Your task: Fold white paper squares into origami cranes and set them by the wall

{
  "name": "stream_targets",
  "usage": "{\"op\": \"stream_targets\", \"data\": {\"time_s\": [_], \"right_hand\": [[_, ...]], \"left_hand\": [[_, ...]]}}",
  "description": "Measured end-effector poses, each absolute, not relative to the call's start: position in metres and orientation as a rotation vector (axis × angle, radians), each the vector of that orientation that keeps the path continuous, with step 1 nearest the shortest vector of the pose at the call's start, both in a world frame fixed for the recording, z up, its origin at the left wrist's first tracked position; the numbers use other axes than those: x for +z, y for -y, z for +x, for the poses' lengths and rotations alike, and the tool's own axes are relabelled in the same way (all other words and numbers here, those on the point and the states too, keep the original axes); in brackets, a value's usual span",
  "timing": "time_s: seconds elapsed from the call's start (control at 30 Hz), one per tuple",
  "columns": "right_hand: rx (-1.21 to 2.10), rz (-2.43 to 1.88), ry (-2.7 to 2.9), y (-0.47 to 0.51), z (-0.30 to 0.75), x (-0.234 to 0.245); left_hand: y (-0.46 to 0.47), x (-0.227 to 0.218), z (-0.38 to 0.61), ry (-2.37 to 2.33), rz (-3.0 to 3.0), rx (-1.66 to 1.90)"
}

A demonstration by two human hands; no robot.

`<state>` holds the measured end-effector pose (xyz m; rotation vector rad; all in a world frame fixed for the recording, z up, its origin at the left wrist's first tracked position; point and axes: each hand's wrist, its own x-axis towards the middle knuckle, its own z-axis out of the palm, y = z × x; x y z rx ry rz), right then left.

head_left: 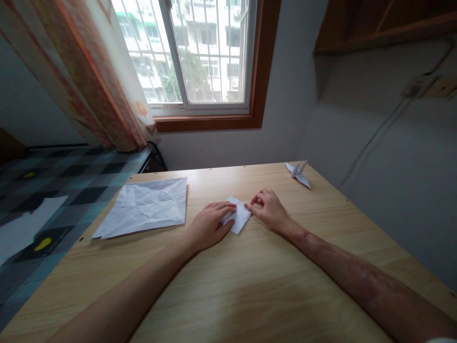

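A small folded square of white paper (240, 220) lies on the wooden table, turned so one corner points toward me. My left hand (213, 223) rests on its left side, fingers stretched out and pressing it down, thumb near the lower edge. At the right corner, my right hand (268, 209) pinches the paper between thumb and index finger, the other fingers curled. Toward the back right of the table stands a folded white paper crane (299, 174), apart from both hands.
Creased white paper sheets (150, 205) lie on the table (228, 295) at the left. Beyond its left edge is a bed with a checkered cover (85, 176) and more white paper (32, 226). A barred window (214, 52) and curtain (96, 62) are behind; a shelf (385, 33) hangs upper right.
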<state>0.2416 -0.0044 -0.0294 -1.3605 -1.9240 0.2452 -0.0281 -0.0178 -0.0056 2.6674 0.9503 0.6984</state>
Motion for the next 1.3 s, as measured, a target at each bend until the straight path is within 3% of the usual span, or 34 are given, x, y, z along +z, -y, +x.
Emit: {"op": "stream_targets", "data": {"time_s": [0.3, 1.03, 1.3], "right_hand": [[0.222, -1.408, 1.881, 0.003, 0.239, -0.035], [0.101, -0.878, 2.309, 0.028, 0.23, -0.019], [0.119, -0.8, 2.383, 0.03, 0.23, -0.016]], "left_hand": [[0.021, -0.003, -0.027, -0.954, 2.71, 0.687], [0.024, -0.004, -0.026, -1.031, 2.621, 0.744], [0.019, -0.007, -0.027, -1.137, 2.773, 0.499]]}}
